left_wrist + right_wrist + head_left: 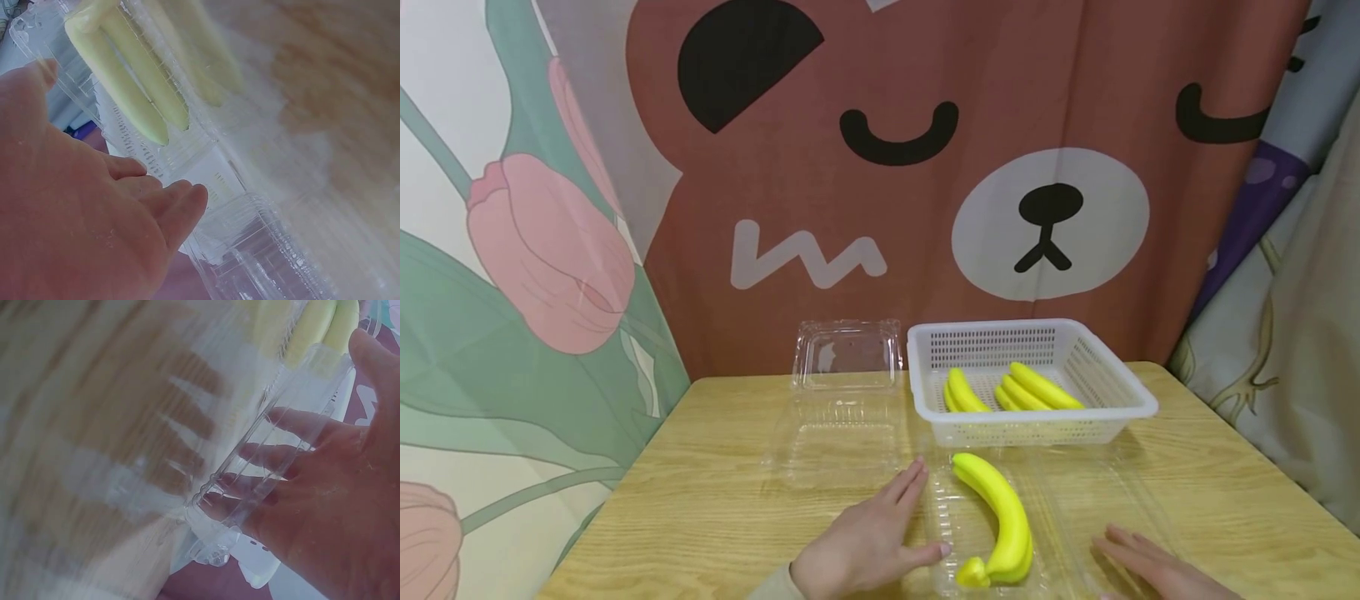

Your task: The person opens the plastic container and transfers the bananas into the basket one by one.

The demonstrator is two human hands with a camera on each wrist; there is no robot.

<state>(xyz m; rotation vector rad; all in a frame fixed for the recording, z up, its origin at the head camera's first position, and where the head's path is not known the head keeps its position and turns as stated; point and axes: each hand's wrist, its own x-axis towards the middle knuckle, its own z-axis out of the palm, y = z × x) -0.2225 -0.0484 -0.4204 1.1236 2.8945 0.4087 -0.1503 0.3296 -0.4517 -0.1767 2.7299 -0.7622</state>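
A yellow bunch of bananas (1011, 517) lies in a clear plastic clamshell box (946, 525) at the front of the table. My left hand (868, 537) is at the box's left side, thumb and fingers spread apart, holding nothing. In the left wrist view that hand (94, 194) is beside the clear wall, near the bananas (125, 75). On the box's right, over its clear lid (1097, 500), is my right hand (1157, 567) with fingers extended. From the right wrist, the fingers of this hand (325, 469) show through the clear plastic lid (269, 431).
Behind the box stands a white perforated basket (1037, 429) with more bananas (1037, 390) in it. To its left is another clear clamshell box (842, 450), its lid (847, 354) raised. A curtain with a bear print (910, 200) hangs behind the wooden table (715, 483).
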